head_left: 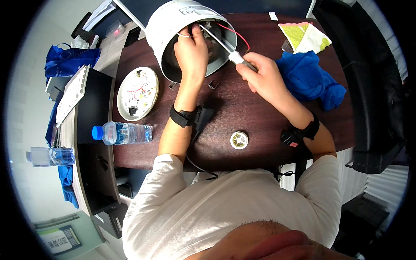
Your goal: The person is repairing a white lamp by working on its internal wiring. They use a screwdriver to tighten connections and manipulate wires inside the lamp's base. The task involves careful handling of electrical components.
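Note:
A white cylindrical appliance housing (pixel 160 32) lies tilted on its side at the far end of the table, its open end toward me. My left hand (pixel 190 52) reaches into that opening with its fingers curled closed; what they grip is hidden. A white wire shows beside its fingertips. In my right hand (pixel 262 73) is a screwdriver (pixel 236 56) with a white and grey handle. Its long metal shaft slants up and left into the housing, and the tip is near my left fingers. A red wire (pixel 237 33) loops out of the opening on the right.
Left of the housing stands a round white tray (pixel 122 104) holding wires and small parts. A water bottle (pixel 125 133) lies nearer me. A small round white part (pixel 239 140) and dark clips (pixel 212 84) are on the table. Rightward are a blue cloth (pixel 310 78) and a green-white cloth (pixel 303 37).

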Demonstrator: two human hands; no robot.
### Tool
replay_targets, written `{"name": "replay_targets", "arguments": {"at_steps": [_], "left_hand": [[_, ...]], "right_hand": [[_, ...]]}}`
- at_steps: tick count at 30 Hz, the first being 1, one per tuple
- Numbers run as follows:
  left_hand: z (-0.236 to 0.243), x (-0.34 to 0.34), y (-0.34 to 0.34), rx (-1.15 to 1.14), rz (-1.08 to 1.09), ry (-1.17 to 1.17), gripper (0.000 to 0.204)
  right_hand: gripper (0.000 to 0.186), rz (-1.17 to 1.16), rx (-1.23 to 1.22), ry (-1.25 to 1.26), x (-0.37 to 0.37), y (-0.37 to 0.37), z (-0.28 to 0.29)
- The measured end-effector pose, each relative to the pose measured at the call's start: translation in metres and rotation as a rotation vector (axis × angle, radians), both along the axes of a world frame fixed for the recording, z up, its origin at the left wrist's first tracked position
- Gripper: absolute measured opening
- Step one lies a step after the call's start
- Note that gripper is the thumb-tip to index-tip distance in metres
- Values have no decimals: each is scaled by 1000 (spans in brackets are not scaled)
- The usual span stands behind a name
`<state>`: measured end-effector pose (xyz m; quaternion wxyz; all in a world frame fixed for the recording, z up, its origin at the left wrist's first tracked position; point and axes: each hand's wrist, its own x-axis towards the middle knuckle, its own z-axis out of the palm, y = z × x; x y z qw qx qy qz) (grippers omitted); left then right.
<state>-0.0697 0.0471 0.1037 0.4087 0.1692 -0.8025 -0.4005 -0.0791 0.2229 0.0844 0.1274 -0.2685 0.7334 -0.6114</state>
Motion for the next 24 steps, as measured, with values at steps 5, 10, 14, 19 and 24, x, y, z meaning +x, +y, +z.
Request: {"name": "replay_targets", "arguments": {"at_steps": [5,10,14,19,24], "left_hand": [[-5,-3,-4,-82,12,43,25],[-12,-8,-8,-46,-4,66,24],[-12,-8,-8,-47,-3,73,24],[-7,-5,-8,-57,21,4,24],[-7,-4,-7,-103,9,96,24]], "right_hand": [[22,-26,11,138,-6,1,-2],[22,-39,35,141,-3,4,1],[16,-34,19,201,-3,5,-2],[16,-25,24,198,-1,6,-1],[21,-44,48,171,3,8,4]]}}
